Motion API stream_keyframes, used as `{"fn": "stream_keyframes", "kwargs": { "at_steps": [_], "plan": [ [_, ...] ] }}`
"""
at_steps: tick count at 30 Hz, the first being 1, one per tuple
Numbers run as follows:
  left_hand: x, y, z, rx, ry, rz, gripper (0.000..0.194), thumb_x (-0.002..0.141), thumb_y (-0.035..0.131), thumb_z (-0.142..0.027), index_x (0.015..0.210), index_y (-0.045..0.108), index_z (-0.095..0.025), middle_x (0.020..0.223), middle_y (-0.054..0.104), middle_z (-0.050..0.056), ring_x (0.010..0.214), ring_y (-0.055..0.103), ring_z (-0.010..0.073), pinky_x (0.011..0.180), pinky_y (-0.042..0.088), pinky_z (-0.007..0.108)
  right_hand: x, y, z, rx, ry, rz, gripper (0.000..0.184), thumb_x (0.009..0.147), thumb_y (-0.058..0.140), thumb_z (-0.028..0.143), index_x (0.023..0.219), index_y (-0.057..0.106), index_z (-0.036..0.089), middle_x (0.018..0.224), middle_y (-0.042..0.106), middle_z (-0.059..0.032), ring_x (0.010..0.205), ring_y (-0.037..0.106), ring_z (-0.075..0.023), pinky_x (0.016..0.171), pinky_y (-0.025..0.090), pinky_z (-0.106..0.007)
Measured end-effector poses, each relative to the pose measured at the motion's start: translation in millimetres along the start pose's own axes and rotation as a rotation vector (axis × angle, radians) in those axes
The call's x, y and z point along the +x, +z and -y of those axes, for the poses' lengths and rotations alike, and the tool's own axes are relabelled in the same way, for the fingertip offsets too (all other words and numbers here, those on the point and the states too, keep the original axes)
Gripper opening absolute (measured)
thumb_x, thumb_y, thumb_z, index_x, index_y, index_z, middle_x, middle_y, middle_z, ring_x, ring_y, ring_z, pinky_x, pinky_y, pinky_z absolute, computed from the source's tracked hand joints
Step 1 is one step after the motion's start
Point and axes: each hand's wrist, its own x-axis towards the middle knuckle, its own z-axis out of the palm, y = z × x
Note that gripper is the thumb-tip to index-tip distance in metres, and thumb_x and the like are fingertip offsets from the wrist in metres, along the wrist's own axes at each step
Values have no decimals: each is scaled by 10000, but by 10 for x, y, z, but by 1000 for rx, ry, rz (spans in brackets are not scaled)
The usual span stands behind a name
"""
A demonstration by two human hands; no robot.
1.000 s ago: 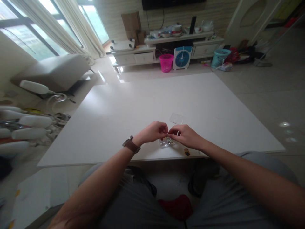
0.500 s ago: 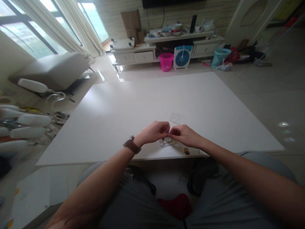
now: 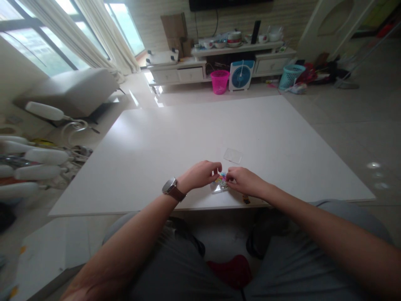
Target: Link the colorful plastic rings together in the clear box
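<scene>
A small clear plastic box (image 3: 216,189) with compartments lies near the table's front edge. Small brightly coloured pieces (image 3: 222,177) fill its far part, with pale ones nearer the right side. My left hand (image 3: 209,172) hovers at the box's far left, thumb and fingers apart with nothing visible between them. At the right side of the box, my right hand (image 3: 242,180) has its fingertips drawn together; whatever they hold is too small to make out. Beyond both hands lies a clear flat lid (image 3: 233,156). A small yellow-and-dark figure (image 3: 246,199) sits partly under my right wrist.
The white table (image 3: 175,133) stretches ahead, its front edge just before my knees. White padded furniture parts (image 3: 46,156) stand at the left. Farther off are a pink basket (image 3: 219,82), a blue box fan (image 3: 241,76) and a low cabinet (image 3: 191,75).
My hands were together over the box; they have moved slightly apart, uncovering the coloured pieces. My left fingers have opened. My right hand has shifted a little to the right.
</scene>
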Motion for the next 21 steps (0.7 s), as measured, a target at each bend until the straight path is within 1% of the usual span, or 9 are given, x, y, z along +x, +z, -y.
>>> {"fn": "stream_keyframes", "kwargs": {
  "at_steps": [5,7,10,15,18,21],
  "plan": [
    [-3,-3,38,71,-5,10,162,877,551,-208,1016,633,-210,882,728,14,693,631,131,625,426,241,-11,-33,10,-31,-15,-35,135,868,574,240,873,686,165,834,635,-41,742,560,-147,677,379,-241],
    [-6,-8,49,92,-6,11,166,874,551,-204,1020,628,-215,877,725,11,692,628,133,621,421,243,-14,-42,4,-62,-26,-42,136,876,564,240,863,679,167,838,634,-41,744,557,-147,675,370,-244],
    [-11,-17,62,111,-8,12,167,870,545,-202,1015,624,-222,872,720,6,690,620,136,617,414,247,-21,-40,3,-118,-49,-17,170,894,540,247,837,683,173,852,635,-43,722,554,-142,647,350,-250],
    [-17,-25,78,146,-16,13,184,869,527,-202,1021,627,-229,876,713,12,709,615,149,628,411,255,-41,-38,44,-215,-84,49,181,897,528,239,865,698,187,884,651,-47,693,567,-143,607,320,-266],
    [-20,-32,80,160,-24,19,197,867,524,-197,1028,634,-228,879,712,20,725,621,157,638,416,256,-48,-67,65,-257,-76,54,175,894,528,235,889,700,199,895,659,-50,704,581,-155,601,311,-278],
    [-25,-47,79,165,-30,22,196,864,526,-188,1020,639,-223,880,713,25,729,627,156,637,418,254,-50,-91,69,-254,-57,30,166,891,529,227,920,692,204,912,662,-49,740,595,-165,617,323,-279]
  ]
}}
